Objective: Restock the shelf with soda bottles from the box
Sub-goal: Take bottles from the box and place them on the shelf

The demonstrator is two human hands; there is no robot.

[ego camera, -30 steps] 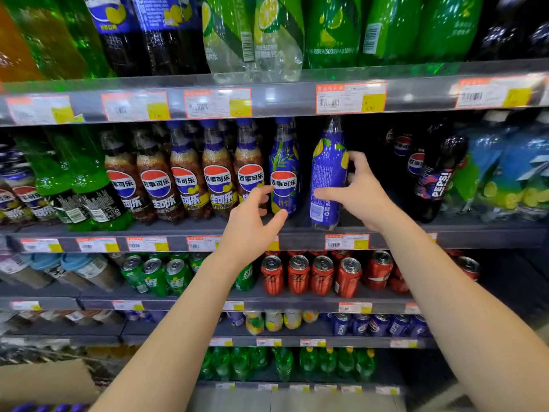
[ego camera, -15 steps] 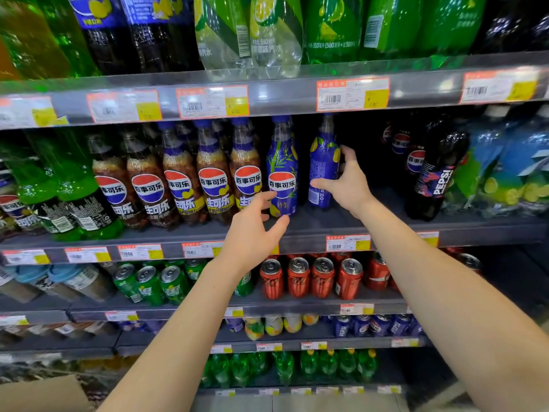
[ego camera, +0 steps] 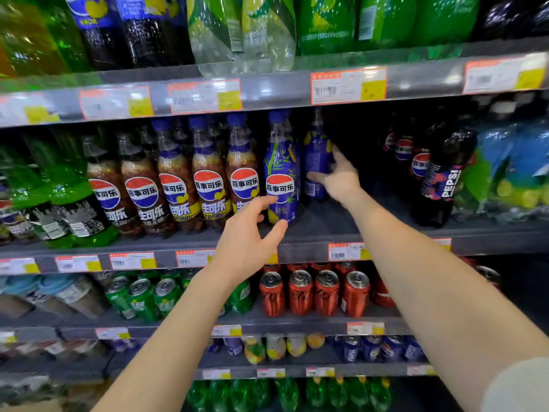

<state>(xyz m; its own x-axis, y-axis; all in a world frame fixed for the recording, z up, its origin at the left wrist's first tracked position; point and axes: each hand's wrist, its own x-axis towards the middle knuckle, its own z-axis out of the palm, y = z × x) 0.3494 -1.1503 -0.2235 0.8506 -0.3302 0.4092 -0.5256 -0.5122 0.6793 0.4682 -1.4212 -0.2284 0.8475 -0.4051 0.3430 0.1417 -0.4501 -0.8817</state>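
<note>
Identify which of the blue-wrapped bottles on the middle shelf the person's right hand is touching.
The rear blue bottle, set deeper on the shelf, with the right hand around it. The front blue bottle shows its round logo and stands untouched.

dark gap [ego camera: 361, 162] right of blue bottle [ego camera: 316, 162], Pepsi bottles [ego camera: 439, 179] beyond
</note>
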